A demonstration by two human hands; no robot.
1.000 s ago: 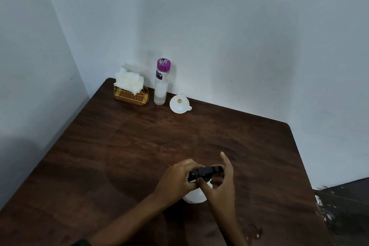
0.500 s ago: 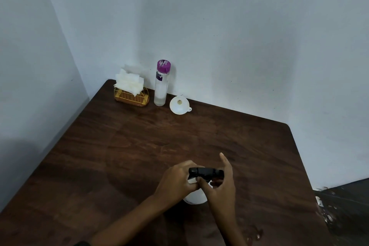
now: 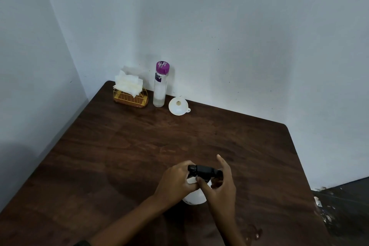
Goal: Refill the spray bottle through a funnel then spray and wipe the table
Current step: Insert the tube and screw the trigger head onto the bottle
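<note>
A white spray bottle [image 3: 194, 198] with a black trigger head [image 3: 203, 171] stands on the dark wooden table [image 3: 123, 156], near its front. My left hand [image 3: 175, 180] wraps the bottle's upper body. My right hand [image 3: 220, 185] grips the black head, its index finger raised. A white funnel [image 3: 178, 106] lies on its side at the back. Beside it stands a clear bottle with a purple cap [image 3: 160, 86], liquid inside. Paper tissues [image 3: 128, 84] sit in a gold wire holder [image 3: 130, 99] at the back left corner.
The table fits into a corner, with white walls behind and to the left. Its right edge drops to a dark floor [image 3: 347, 211]. A small wet patch [image 3: 252, 232] lies on the table near the front right.
The black head has turned a little between my hands, its nozzle end swinging towards the left. Both hands stay on the bottle in the same place.
</note>
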